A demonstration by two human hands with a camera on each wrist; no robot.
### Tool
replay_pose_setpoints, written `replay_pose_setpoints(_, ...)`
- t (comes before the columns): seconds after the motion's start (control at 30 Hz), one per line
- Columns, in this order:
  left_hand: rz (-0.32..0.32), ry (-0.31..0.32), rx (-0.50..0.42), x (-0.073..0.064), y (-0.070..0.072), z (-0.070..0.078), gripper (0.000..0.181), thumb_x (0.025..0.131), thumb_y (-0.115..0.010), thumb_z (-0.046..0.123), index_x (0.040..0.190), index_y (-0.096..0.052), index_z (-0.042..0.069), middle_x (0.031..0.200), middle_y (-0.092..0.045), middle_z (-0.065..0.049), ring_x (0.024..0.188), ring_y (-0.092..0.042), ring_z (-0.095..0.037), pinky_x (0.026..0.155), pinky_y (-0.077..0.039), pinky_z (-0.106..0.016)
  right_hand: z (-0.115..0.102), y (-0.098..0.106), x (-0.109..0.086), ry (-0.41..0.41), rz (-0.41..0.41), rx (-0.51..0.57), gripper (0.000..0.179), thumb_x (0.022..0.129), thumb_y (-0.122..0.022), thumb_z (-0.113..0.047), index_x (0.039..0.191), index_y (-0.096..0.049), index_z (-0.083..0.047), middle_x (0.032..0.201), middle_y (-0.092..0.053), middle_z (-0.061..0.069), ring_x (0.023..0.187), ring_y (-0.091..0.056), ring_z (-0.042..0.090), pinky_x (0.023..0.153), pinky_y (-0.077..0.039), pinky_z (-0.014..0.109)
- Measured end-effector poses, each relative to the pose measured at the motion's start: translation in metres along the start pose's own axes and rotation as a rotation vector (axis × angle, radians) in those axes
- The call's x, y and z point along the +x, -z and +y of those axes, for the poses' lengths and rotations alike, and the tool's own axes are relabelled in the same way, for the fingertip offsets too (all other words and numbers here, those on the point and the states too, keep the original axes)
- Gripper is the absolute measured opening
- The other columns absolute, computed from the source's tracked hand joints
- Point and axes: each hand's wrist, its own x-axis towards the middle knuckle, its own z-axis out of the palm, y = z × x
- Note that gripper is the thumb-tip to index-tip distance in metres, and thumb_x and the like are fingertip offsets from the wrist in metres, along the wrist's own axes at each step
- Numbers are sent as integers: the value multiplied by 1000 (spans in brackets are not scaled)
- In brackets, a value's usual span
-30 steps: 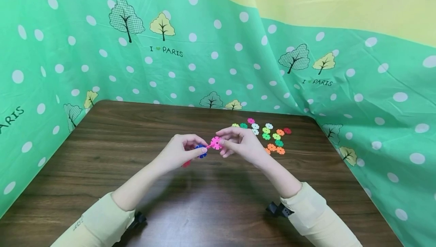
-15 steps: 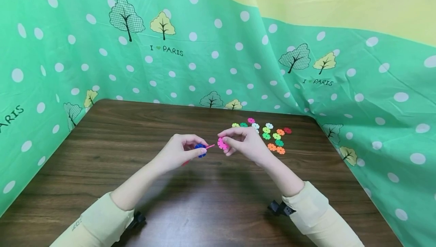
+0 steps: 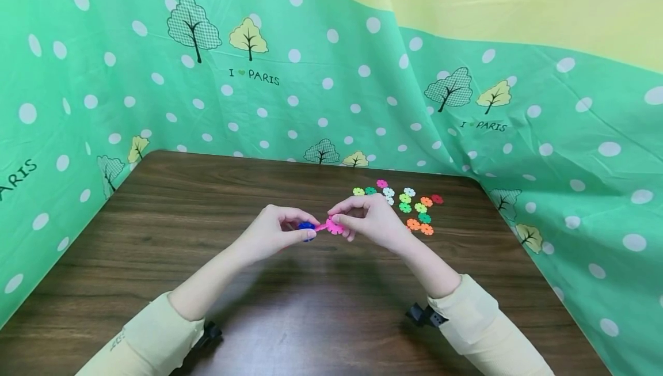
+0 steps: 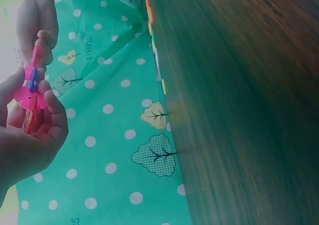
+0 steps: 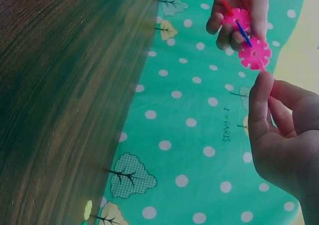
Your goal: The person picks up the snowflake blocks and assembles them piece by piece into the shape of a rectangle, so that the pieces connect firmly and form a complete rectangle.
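Over the table, my left hand point(image 3: 271, 229) pinches a short chain of notched flower-shaped plastic discs between thumb and fingers. A blue disc point(image 3: 307, 227) shows at its fingertips. Seen from the right wrist, the chain runs from a red disc point(image 5: 226, 5) through a pink disc point(image 5: 233, 19) and the blue one, seen edge-on, to another pink disc point(image 5: 254, 54). My right hand point(image 3: 370, 221) pinches a further pink disc point(image 3: 334, 227) by its edge. This disc meets the chain's outer pink disc, one set crosswise to the other; its far part is hidden by the right fingertips.
Several loose flower discs lie at the back right of the brown wooden table point(image 3: 207, 192), among them orange point(image 3: 427, 229), green point(image 3: 425, 217), white point(image 3: 409, 192) and red point(image 3: 437, 198). A green dotted cloth point(image 3: 311, 94) hangs behind the table and along its sides.
The right hand's pink disc moved right, apart from the chain, half a second ago, and is now back against its end, slightly lower. The blue disc has tilted in the left hand.
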Motion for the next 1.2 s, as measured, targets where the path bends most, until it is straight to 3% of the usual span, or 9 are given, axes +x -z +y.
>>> replay_pose_setpoints(0.23, 4, -12, -4, 1, -1, 3, 17, 82, -74, 29, 97, -74, 20, 74, -69, 1, 63, -61, -16, 51, -44, -24, -1, -4, 0, 24, 4, 5, 14, 85, -69, -6, 97, -71, 0, 77, -70, 10, 56, -65, 25, 54, -56, 35)
replay_pose_setpoints(0.47, 17, -32, -15, 1, -2, 5, 17, 81, -75, 23, 96, -75, 15, 71, -68, 0, 63, -61, -26, 50, -43, -23, 1, -7, -1, 22, 31, -1, 11, 85, -70, -10, 94, -72, -3, 74, -70, 8, 54, -64, 23, 52, -55, 36)
replay_pose_setpoints(0.73, -1, -13, -39, 2, -3, 2, 15, 83, -73, 22, 97, -73, 17, 72, -68, 0, 54, -55, -19, 44, -39, -23, 0, -6, 1, 21, 46, -21, 13, 86, -69, -11, 97, -71, -5, 76, -70, 6, 55, -64, 21, 53, -56, 37)
replay_pose_setpoints(0.93, -14, 16, -52, 1, -1, -1, 20, 83, -73, 24, 98, -71, 11, 78, -71, -2, 71, -67, -19, 65, -50, -28, -16, 0, -1, 31, 104, -65, 20, 91, -62, -12, 108, -66, -3, 71, -65, 16, 56, -62, 29, 54, -55, 40)
replay_pose_setpoints(1.0, -8, 39, -70, 0, 0, -2, 20, 83, -73, 24, 98, -70, 12, 79, -72, -1, 71, -68, -19, 65, -51, -30, -18, 5, -2, 29, 126, -80, 20, 92, -61, -10, 109, -65, -1, 70, -64, 19, 57, -62, 33, 55, -55, 39)
replay_pose_setpoints(1.2, 10, 74, -148, -1, 3, -9, 19, 84, -72, 18, 100, -69, 9, 85, -72, -5, 74, -68, -28, 63, -54, -29, 21, 27, 0, 7, 164, -146, 21, 89, -66, -22, 107, -68, -10, 82, -68, 14, 64, -64, 25, 59, -56, 34)
